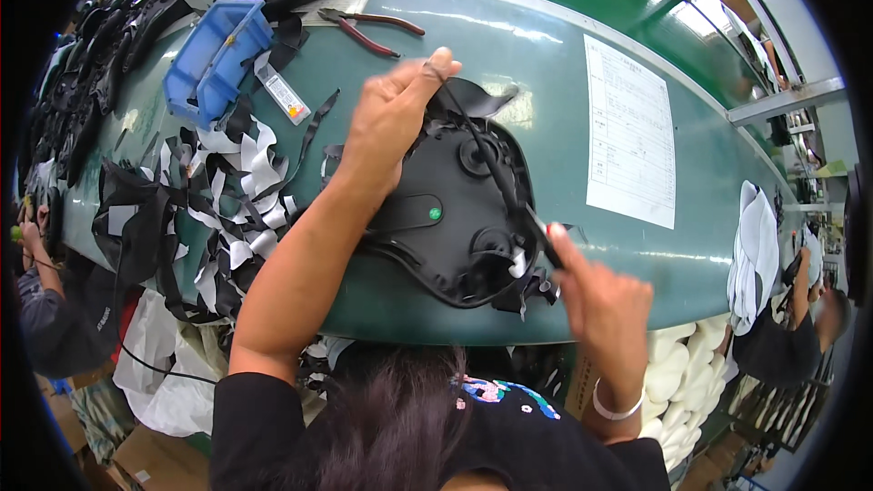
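A black moulded plastic shell [414,218] with round recesses and a green dot lies on the green table in front of me. My left hand [386,118] is closed above its far edge, pinching the end of a black fabric strip [486,150]. The strip stretches across the shell toward my right hand. My right hand [605,295], slightly blurred, is closed around a dark-handled knife [543,235]. The knife's pale blade meets the strip at the shell's right edge. Ragged black and white trim hangs along the shell's near right rim.
Black and white fabric scraps [241,200] pile up at left, near a blue bin [214,59] and a small flat pack [282,91]. Red-handled nippers [368,25] lie beyond; a printed sheet [630,132] lies right. White cushion-like pieces [677,373] sit below the table. Other people work either side.
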Tool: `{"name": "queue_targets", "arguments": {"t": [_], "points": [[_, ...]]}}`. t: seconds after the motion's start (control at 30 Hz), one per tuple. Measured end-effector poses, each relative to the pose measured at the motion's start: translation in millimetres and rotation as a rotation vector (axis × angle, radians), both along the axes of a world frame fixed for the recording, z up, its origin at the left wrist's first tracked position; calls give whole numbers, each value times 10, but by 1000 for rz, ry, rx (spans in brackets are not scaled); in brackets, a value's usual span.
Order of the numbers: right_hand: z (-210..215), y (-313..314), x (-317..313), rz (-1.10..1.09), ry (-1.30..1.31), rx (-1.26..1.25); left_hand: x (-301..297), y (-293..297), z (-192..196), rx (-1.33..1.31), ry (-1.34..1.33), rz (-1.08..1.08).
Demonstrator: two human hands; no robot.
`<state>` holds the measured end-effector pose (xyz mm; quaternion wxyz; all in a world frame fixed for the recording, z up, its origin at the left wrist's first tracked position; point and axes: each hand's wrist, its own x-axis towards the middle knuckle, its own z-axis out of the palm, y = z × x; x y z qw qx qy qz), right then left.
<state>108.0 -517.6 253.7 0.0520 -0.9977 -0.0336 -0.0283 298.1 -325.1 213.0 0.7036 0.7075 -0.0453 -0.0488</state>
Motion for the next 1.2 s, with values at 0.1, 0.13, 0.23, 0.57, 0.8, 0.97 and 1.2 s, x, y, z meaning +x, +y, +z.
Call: {"name": "queue_targets", "arguments": {"t": [0.1,0.13,0.23,0.57,0.8,0.97,1.2], "points": [[20,-446,584,181,-7,-37,-305,147,-15,-228,216,-177],[61,-502,687,244,44,-34,-475,213,-25,-236,214,-247],[185,-495,926,447,149,-69,-758,396,112,-346,106,-369],[316,-408,-29,175,178,-164,38,1247,663,-559,-263,-613],[317,-498,-68,149,165,-83,-186,-216,68,290,-621,-1052],[145,-389,-414,22,121,-44,-235,-579,337,-584,154,-465],[-96,83,-955,-372,6,539,-268,-467,624,-660,-294,481]]}}
